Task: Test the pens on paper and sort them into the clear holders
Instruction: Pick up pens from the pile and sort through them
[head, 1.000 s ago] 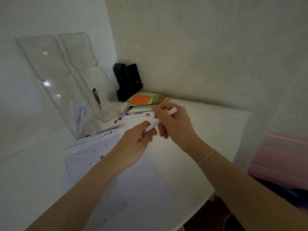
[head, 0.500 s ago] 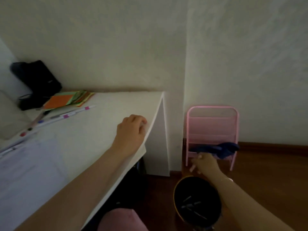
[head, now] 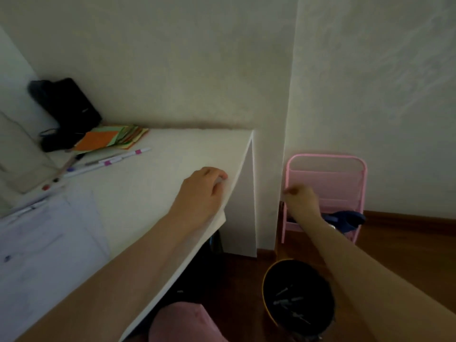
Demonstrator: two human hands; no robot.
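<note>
Several pens [head: 106, 162] with purple and red marks lie on the white desk [head: 172, 154] at the back left. A scribbled sheet of paper [head: 47, 245] lies at the left front. Only a corner of a clear holder [head: 17, 154] shows at the left edge. My left hand [head: 203, 193] rests curled at the desk's right edge; a pale bit shows under its fingers, too small to name. My right hand [head: 299, 201] is off the desk, closed in a fist above a black bin [head: 271, 280], with no pen visible in it.
Several discarded pens lie inside the bin on the wooden floor. A pink metal rack [head: 325, 169] with a dark blue cloth [head: 345, 219] stands against the wall behind it. Coloured sticky notes [head: 111, 139] and a black object [head: 66, 107] sit at the desk's back.
The view swung right, from the desk to the floor. My right hand carried the white pen off the desk, held it over the bin, and now rises without it. My left hand moved to the desk's edge.
</note>
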